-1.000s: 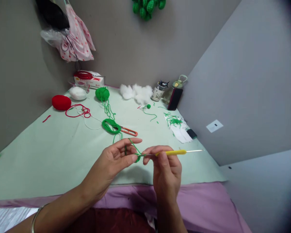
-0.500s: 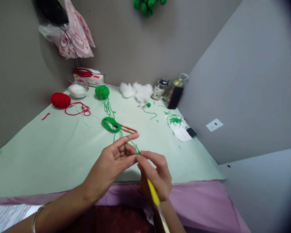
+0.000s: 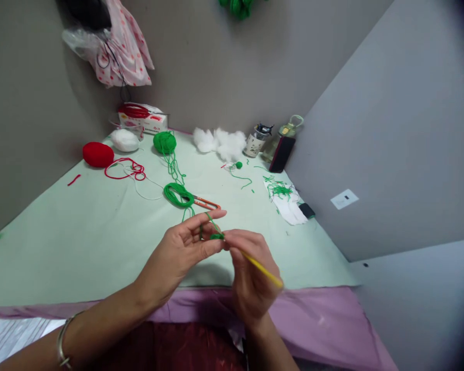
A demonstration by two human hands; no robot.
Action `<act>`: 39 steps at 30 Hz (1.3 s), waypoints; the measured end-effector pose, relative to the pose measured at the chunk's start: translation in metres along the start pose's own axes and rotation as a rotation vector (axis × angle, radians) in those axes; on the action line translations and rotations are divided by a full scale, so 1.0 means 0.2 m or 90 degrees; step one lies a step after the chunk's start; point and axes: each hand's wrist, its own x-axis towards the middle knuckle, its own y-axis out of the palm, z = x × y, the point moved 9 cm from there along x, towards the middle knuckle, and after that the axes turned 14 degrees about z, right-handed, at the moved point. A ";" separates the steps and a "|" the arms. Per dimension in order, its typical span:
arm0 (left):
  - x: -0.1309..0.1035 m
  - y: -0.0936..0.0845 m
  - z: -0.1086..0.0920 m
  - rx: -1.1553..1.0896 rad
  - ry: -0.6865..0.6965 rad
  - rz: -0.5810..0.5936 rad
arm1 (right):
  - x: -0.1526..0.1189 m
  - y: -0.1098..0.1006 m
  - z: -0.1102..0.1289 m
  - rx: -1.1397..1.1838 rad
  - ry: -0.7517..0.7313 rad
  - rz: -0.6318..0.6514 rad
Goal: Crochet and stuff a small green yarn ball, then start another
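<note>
My left hand (image 3: 185,246) pinches a small green crochet piece (image 3: 217,236) between thumb and fingers, the working yarn (image 3: 213,222) running over its raised index finger. Closed around a crochet hook with a yellow handle (image 3: 263,269), my right hand (image 3: 255,273) meets the left at the piece. The hook's tip is hidden at the fingertips. Just beyond the left hand lie a wound loop of green yarn (image 3: 178,195) and scissors with orange handles (image 3: 208,202). Farther back sits a green yarn ball (image 3: 164,142) with loose strands trailing from it.
At the left are a red yarn ball (image 3: 98,154) and a white yarn ball (image 3: 125,140). White stuffing (image 3: 220,144), a cup of tools (image 3: 255,142), a bottle (image 3: 272,149) and a phone (image 3: 282,154) line the back. Green scraps lie on white paper (image 3: 290,210) at right.
My right hand has turned, swinging the hook's handle from pointing down toward me to pointing out to the right. Both hands are slightly higher in view, and more of the green piece shows.
</note>
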 end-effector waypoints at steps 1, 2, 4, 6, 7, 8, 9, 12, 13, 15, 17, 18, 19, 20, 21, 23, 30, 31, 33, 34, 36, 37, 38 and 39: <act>0.01 0.00 0.01 -0.017 -0.007 0.005 | -0.01 0.00 0.02 -0.061 -0.026 -0.003; 0.01 0.01 0.02 -0.039 -0.024 0.019 | -0.02 0.00 0.04 -0.109 -0.048 -0.009; 0.03 0.02 0.05 -0.089 -0.069 0.037 | -0.03 -0.02 0.05 -0.119 -0.054 -0.020; 0.03 0.00 0.06 -0.121 -0.095 0.031 | -0.01 -0.06 -0.01 -0.017 0.001 -0.045; 0.03 -0.01 0.05 -0.121 -0.092 0.023 | 0.00 -0.08 -0.04 0.053 0.038 -0.061; 0.03 -0.02 0.04 -0.109 -0.079 0.011 | 0.00 -0.09 -0.07 0.120 0.068 -0.074; 0.03 -0.02 0.02 -0.085 -0.064 0.003 | 0.01 -0.09 -0.10 0.177 0.089 -0.081; 0.02 0.00 0.00 0.000 -0.036 0.020 | 0.03 -0.06 -0.11 0.233 0.098 -0.046; 0.01 0.01 0.00 0.013 -0.034 0.029 | 0.03 -0.04 -0.11 0.224 0.094 -0.031; 0.00 0.02 0.00 0.023 -0.033 0.034 | 0.03 -0.03 -0.11 0.210 0.091 -0.012; -0.01 0.00 -0.01 0.030 -0.027 0.024 | 0.03 -0.02 -0.12 0.220 0.099 -0.014; -0.01 0.00 -0.01 0.037 -0.026 0.022 | 0.02 -0.03 -0.14 0.232 0.106 -0.021; -0.01 -0.01 -0.02 0.045 -0.027 0.023 | 0.02 -0.03 -0.15 0.248 0.112 -0.028; -0.01 -0.01 -0.02 0.052 -0.027 0.024 | 0.02 -0.03 -0.16 0.270 0.119 -0.033; -0.01 -0.02 -0.02 0.059 -0.029 0.023 | 0.02 -0.03 -0.17 0.297 0.125 -0.036; 0.00 -0.02 -0.03 0.071 -0.028 0.019 | 0.02 -0.03 -0.19 0.360 0.137 -0.039; 0.00 0.00 -0.06 0.088 -0.008 0.032 | 0.03 -0.04 -0.20 0.374 0.144 -0.035; -0.01 0.01 -0.06 0.093 -0.008 0.034 | 0.03 -0.04 -0.19 0.367 0.143 -0.031; -0.01 0.01 -0.06 0.102 -0.011 0.037 | 0.03 -0.04 -0.19 0.366 0.143 -0.026; -0.01 0.01 -0.06 0.106 -0.012 0.037 | 0.03 -0.05 -0.19 0.371 0.141 -0.024; -0.01 0.01 -0.06 0.112 -0.012 0.036 | 0.02 -0.05 -0.19 0.378 0.133 -0.014; -0.01 0.00 -0.06 0.114 -0.010 0.033 | 0.02 -0.04 -0.18 0.373 0.130 -0.008; -0.01 0.00 -0.06 0.116 -0.009 0.030 | 0.02 -0.04 -0.18 0.363 0.128 -0.004; -0.02 0.00 -0.06 0.118 -0.006 0.028 | 0.02 -0.05 -0.17 0.345 0.127 -0.002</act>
